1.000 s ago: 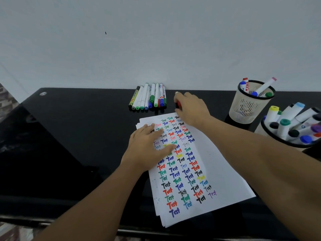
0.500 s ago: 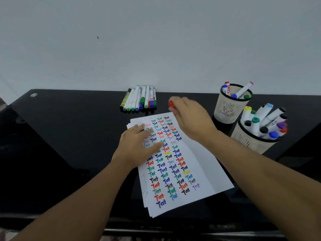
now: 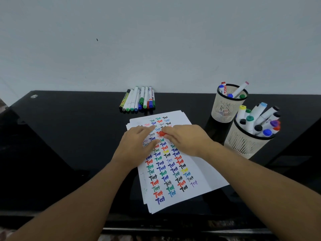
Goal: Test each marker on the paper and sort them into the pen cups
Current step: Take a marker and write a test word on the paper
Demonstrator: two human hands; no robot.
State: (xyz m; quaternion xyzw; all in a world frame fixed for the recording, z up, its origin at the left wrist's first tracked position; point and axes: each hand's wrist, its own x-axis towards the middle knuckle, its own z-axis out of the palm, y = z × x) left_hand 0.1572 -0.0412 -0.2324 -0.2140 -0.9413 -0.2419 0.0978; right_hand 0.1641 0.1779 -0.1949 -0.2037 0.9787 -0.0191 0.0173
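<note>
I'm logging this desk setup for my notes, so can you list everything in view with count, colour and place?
paper stack: several white sheets, top one covered in coloured "Test" marks, centre of desk
loose markers: about nine, mostly white barrels with green, blue, red and black caps, in a row behind the paper
red marker: one, only its red end shows, over the paper
far pen cup: one, cream mesh with black rim, right rear, holds a few markers
near pen cup: one, cream mesh, right, full of markers
desk: one, glossy black
wall: pale grey, behind the desk
left hand: flat on the paper
right hand: grips the red marker
</note>
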